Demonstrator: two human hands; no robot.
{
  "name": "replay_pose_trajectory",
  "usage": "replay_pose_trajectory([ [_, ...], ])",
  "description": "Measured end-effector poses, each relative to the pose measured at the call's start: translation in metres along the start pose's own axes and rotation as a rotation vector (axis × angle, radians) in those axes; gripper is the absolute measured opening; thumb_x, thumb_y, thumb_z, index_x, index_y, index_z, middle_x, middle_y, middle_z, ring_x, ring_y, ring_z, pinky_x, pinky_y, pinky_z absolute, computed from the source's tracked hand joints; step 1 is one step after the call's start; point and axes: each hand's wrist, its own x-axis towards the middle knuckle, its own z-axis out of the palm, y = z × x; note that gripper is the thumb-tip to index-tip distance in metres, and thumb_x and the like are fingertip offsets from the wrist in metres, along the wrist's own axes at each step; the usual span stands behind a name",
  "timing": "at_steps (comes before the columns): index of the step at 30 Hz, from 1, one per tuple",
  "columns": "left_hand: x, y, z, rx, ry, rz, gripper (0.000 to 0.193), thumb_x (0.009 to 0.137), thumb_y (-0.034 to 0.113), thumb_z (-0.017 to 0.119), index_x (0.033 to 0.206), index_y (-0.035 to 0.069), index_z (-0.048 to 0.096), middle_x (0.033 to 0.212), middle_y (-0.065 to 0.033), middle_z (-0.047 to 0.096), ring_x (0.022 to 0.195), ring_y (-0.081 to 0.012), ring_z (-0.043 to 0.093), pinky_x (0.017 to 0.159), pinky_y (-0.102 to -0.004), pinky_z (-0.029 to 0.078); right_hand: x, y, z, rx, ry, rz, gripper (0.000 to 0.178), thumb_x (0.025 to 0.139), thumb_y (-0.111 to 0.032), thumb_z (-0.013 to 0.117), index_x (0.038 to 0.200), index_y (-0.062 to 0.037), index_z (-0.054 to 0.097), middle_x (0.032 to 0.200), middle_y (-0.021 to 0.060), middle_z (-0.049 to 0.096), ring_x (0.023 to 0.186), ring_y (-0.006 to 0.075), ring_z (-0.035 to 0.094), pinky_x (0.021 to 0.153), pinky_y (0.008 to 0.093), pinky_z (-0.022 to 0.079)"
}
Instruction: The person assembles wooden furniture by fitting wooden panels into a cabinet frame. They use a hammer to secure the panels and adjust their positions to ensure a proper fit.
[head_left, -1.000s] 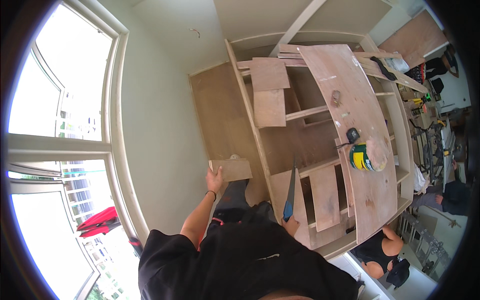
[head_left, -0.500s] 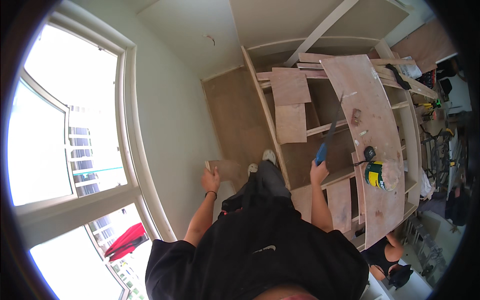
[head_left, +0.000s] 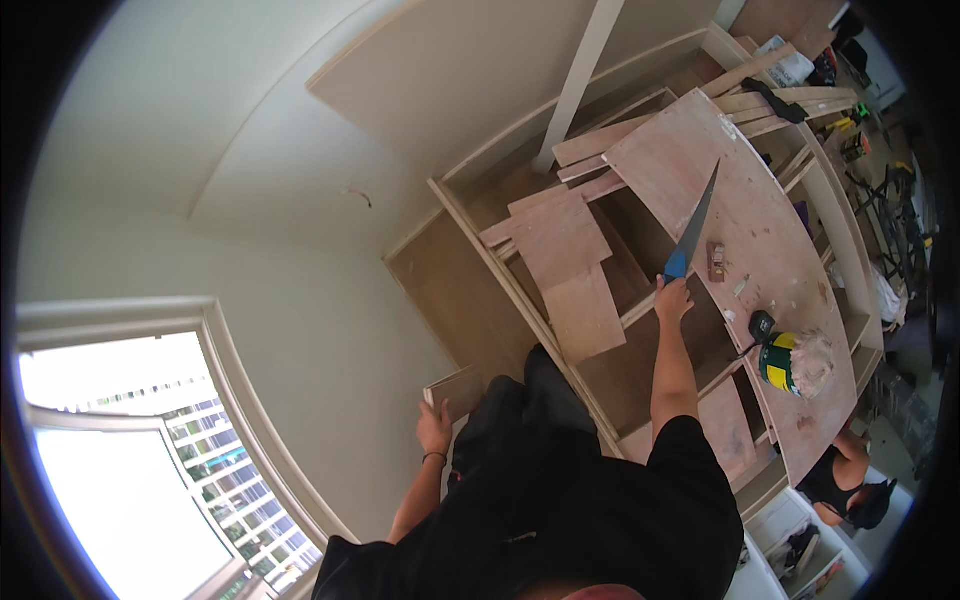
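Observation:
My right hand (head_left: 674, 297) is wrapped round the blue handle of a hand saw (head_left: 695, 228). The grey blade tapers away from me, and its tip lies over the large plywood sheet (head_left: 770, 240); whether it touches the wood I cannot tell. Low on the left, my left hand (head_left: 434, 424) grips a small flat wooden board (head_left: 455, 390) by its near end. On the sheet near the saw are a small reddish-brown block (head_left: 716, 262), a black tape measure (head_left: 761, 325) and a green and yellow tub (head_left: 778, 363) with pale material bulging from it.
Under the sheet stands an open wooden frame (head_left: 520, 260) with compartments, plywood pieces (head_left: 560, 240) lying across it. A window (head_left: 130, 470) is in the wall at left. At lower right a co-worker (head_left: 850, 485) in black is near the sheet's end. Tools clutter the floor at right.
My right hand has carried the saw farther away, bringing the blade over the plywood sheet. The view has turned. My left hand still holds the board.

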Motion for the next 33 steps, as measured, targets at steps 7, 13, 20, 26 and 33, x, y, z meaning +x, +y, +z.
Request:
replay_pose_trajectory([
  [7, 0.077, 0.056, -0.043, -0.113, 0.150, 0.034, 0.045, 0.094, 0.044, 0.062, 0.098, 0.001, 0.049, 0.080, -0.0289, 0.065, 0.077, -0.0511, 0.063, 0.063, -0.0568, 0.048, 0.107, -0.038, 0.018, 0.024, 0.059, 0.157, 0.061, 0.093, -0.054, 0.058, 0.119, 0.0003, 0.051, 0.117, 0.0175, 0.062, 0.115, 0.0348, 0.058, 0.094, 0.0542, 0.043],
  [13, 0.132, 0.124, -0.069, -0.241, 0.058, 0.194, 0.047, 0.095, 0.040, 0.063, 0.116, -0.002, 0.054, 0.091, -0.0286, 0.068, 0.087, -0.0475, 0.067, 0.070, -0.0521, 0.052, 0.160, -0.051, 0.017, -0.072, 0.190, 0.304, 0.062, 0.091, -0.051, 0.062, 0.124, -0.0004, 0.049, 0.118, 0.0173, 0.060, 0.116, 0.0354, 0.057, 0.094, 0.0549, 0.044],
  [20, 0.228, 0.222, -0.102, -0.456, -0.292, 0.443, 0.051, 0.094, 0.031, 0.067, 0.128, -0.004, 0.053, 0.108, -0.0238, 0.069, 0.104, -0.0361, 0.068, 0.087, -0.0428, 0.052, 0.130, -0.078, -0.021, 0.155, 0.336, 0.258, 0.051, 0.089, -0.033, 0.068, 0.127, -0.0029, 0.052, 0.119, 0.0162, 0.061, 0.114, 0.0319, 0.058, 0.098, 0.0479, 0.043],
  [26, 0.295, 0.308, -0.142, -0.415, -0.735, 0.545, 0.054, 0.092, 0.033, 0.070, 0.124, -0.006, 0.054, 0.101, -0.0185, 0.070, 0.078, -0.0223, 0.072, 0.064, -0.0343, 0.056, -0.031, -0.162, -0.092, 0.892, -0.013, -0.146, 0.046, 0.087, -0.030, 0.072, 0.122, -0.0039, 0.058, 0.121, 0.0191, 0.061, 0.114, 0.0370, 0.058, 0.097, 0.0473, 0.046],
  [33, 0.305, 0.403, -0.179, -0.280, -1.290, 0.781, 0.056, 0.093, 0.035, 0.070, 0.130, -0.004, 0.053, 0.093, -0.0076, 0.068, 0.069, -0.0153, 0.065, 0.063, -0.0311, 0.055, -0.141, -0.248, -0.157, 0.796, -0.160, -0.245, 0.056, 0.094, -0.048, 0.060, 0.131, -0.0065, 0.053, 0.108, 0.0179, 0.066, 0.105, 0.0380, 0.063, 0.090, 0.0442, 0.049],
])
